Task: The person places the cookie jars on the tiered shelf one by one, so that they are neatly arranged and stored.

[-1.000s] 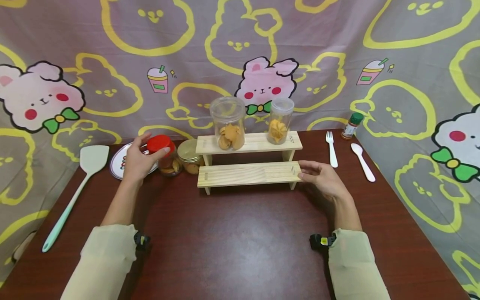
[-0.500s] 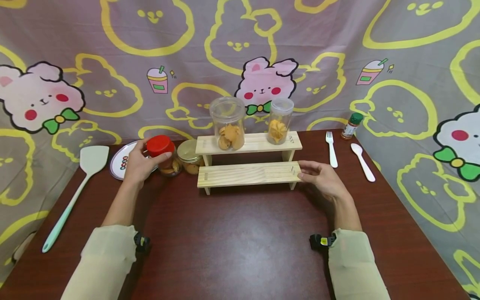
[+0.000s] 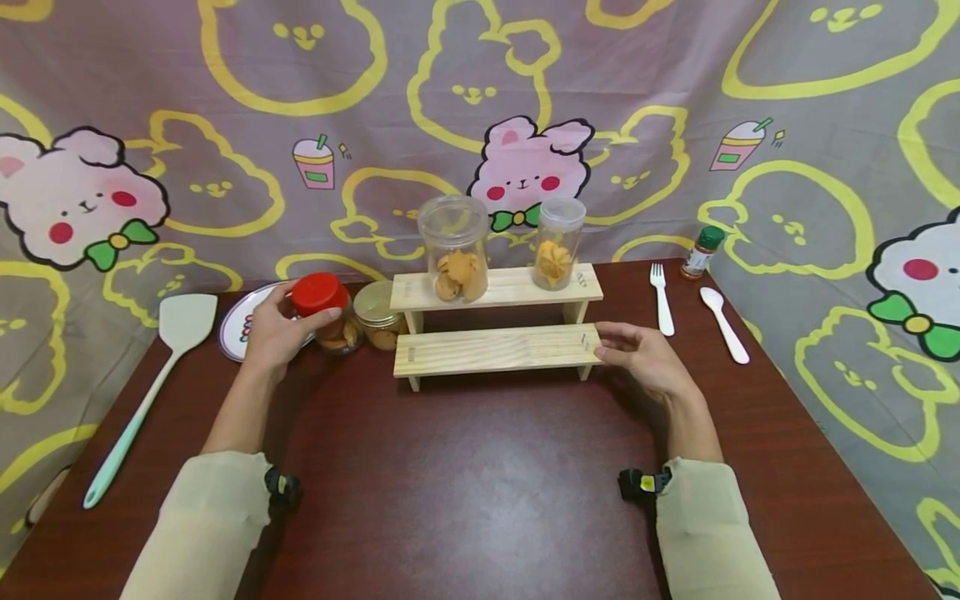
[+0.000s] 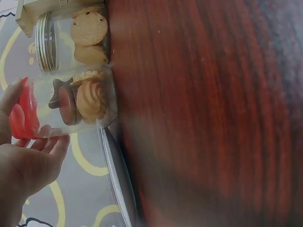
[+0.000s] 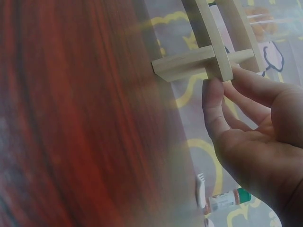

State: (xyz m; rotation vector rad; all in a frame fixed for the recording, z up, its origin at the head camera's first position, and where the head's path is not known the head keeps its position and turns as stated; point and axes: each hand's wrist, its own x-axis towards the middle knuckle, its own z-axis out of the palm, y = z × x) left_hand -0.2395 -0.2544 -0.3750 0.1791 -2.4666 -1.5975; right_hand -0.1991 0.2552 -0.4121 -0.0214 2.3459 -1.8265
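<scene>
Gripping jar near table's back edge: left hand | pinching shelf's right end: right hand | jar likely light, stiff, slick; best hold: lid

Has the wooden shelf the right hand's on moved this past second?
No: in the head view, the wooden shelf shows no visible shift either way against the white fork.

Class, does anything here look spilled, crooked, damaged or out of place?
Nothing stands out: no spill or breakage shows. The red-lidded cookie jar in the left hand and the gold-lidded cookie jar are capped; the wooden rack stands upright.
</scene>
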